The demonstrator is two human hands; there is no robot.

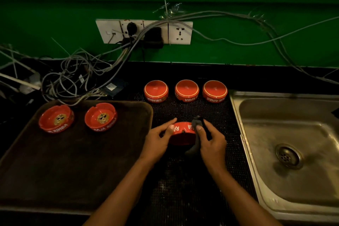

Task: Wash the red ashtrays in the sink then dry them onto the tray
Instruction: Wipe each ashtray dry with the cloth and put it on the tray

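Red ashtray [182,133] tilted over the mat [192,170] — left hand [158,138] grips its rim to steady it. Right hand [211,138] pinches a cloth [196,134] against it — drying, likely.

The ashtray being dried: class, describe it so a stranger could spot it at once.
Start at the steel sink on the right, then move left onto the black mat. There, the ashtray sits between the left hand and right hand, which presses a dark cloth against it. Unlike the other five, it is tilted on edge and held.
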